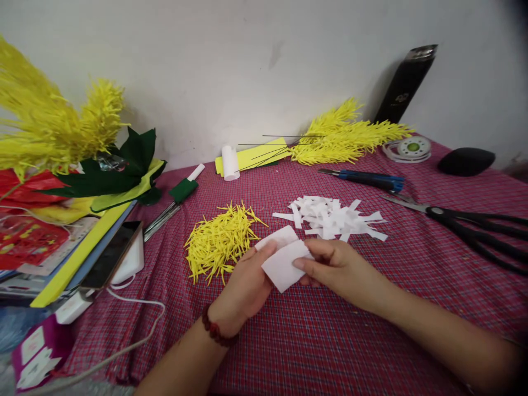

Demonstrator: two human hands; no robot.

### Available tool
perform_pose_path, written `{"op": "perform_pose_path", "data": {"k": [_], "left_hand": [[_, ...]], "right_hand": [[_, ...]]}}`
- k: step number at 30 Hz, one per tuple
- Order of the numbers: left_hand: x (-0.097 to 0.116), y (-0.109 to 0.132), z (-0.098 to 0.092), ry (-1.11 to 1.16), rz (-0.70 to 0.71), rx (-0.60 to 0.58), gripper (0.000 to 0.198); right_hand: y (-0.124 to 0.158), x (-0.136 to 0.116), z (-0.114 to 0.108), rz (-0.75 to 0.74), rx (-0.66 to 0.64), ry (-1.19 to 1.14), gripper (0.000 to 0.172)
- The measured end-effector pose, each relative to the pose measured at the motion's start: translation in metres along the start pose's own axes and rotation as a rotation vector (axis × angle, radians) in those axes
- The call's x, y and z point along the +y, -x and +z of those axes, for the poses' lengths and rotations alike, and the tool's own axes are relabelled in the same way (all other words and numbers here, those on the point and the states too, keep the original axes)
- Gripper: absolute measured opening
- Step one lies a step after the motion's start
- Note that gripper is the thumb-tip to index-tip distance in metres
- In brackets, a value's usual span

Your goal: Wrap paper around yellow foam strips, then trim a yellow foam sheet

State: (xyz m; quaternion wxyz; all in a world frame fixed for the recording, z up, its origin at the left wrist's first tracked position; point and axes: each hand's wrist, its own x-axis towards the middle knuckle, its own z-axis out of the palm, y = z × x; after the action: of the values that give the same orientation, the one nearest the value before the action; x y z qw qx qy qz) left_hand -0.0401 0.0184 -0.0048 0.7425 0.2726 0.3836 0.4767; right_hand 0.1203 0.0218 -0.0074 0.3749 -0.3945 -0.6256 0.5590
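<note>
Both my hands hold a small white paper piece [284, 262] low over the red checked tablecloth [330, 341]. My left hand [247, 283] pinches its left edge between thumb and fingers. My right hand [330, 264] pinches the right edge, fingers curled. A heap of thin yellow paper slivers [218, 242] lies just left of the hands. A pile of white paper strips [332, 217] lies just beyond them.
Black scissors [470, 223] and a blue craft knife [367, 178] lie at the right. Yellow fringed sprigs [346, 137], a tape roll [410, 147] and a black tube [406, 82] sit by the wall. Papers, a phone [113, 256] and yellow fringed flowers [45, 121] crowd the left.
</note>
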Motion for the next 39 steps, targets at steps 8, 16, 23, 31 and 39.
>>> {"op": "perform_pose_path", "data": {"k": [8,16,23,31,39], "left_hand": [[0.012,-0.002,-0.001,0.075,-0.038,-0.119,0.032],[0.009,-0.006,-0.01,0.004,-0.081,-0.01,0.017],[0.014,-0.007,-0.008,-0.077,-0.112,0.078,0.016],[0.003,-0.006,-0.007,-0.111,-0.157,-0.034,0.019],[0.009,-0.012,-0.01,-0.127,-0.145,0.054,0.01]], "right_hand": [[0.004,-0.008,-0.006,-0.338,0.105,0.122,0.017],[0.014,-0.015,0.003,-0.411,-0.343,0.416,0.031],[0.027,-0.017,-0.068,-0.236,0.027,0.829,0.028],[0.1,0.052,-0.208,0.043,0.457,1.272,0.035],[0.103,0.065,-0.202,-0.058,0.431,1.302,0.031]]}}
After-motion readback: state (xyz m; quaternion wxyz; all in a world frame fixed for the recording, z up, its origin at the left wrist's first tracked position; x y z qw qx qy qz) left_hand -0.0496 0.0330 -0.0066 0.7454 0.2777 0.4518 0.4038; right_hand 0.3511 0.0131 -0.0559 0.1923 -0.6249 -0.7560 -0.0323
